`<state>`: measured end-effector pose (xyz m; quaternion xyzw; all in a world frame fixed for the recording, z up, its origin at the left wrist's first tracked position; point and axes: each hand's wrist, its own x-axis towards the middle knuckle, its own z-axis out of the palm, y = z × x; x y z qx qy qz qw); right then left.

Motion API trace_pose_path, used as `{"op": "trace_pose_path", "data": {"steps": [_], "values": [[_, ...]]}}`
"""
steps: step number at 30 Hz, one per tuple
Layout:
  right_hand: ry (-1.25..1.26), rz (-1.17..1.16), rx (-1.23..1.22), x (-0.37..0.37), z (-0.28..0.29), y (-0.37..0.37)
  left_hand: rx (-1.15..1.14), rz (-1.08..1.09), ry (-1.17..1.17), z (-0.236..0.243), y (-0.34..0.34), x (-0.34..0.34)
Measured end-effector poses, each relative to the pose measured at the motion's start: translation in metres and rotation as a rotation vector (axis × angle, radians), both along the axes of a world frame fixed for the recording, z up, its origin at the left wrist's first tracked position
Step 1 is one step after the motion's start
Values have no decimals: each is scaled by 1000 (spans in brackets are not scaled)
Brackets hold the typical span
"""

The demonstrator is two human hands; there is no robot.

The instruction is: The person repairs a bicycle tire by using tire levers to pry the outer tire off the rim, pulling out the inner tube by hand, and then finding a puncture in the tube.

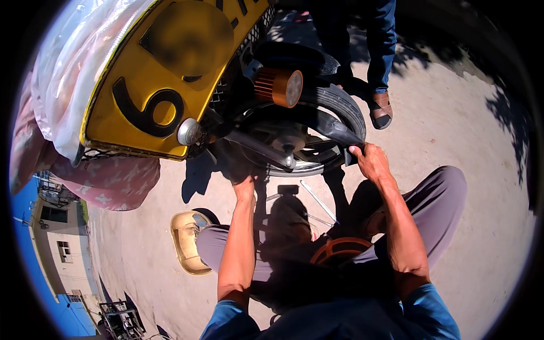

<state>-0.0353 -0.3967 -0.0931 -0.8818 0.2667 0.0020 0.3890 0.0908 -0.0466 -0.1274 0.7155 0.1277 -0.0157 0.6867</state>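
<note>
In front of me is the wheel of a two-wheeled vehicle, with a black tyre [354, 113] and a spoked rim. A black, flattened rubber inner tube [334, 129] lies across the rim and hangs over the tyre's right side. My right hand [371, 162] is closed on the tube's end, thumb on top, next to the tyre. My left hand [243, 180] reaches to the wheel's left side, below the dark fork arm [258, 148]; its fingers are lost in deep shadow. An axle nut [289, 162] sits at the fork arm's end.
An orange finned lamp [288, 89] and a yellow plate [150, 113] overhang the wheel. Pink cloth [107, 184] bulges below the plate. On the ground are a tan basin [180, 246], a silver bar tool [318, 201] and an orange ring [340, 243]. Another person's legs [381, 51] stand beyond.
</note>
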Motion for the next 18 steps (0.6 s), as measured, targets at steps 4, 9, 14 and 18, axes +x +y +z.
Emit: {"op": "trace_pose_path", "data": {"steps": [4, 9, 14, 18], "values": [[105, 89, -147, 1, 2, -1, 664, -216, -451, -38, 8, 65], [-10, 351, -76, 27, 41, 9, 742, -299, -517, -84, 44, 103], [-578, 111, 196, 42, 60, 1, 475, -54, -18, -96, 64, 94], [-842, -477, 419, 34, -5, -21, -172, 493, 421, -141, 81, 65]]}}
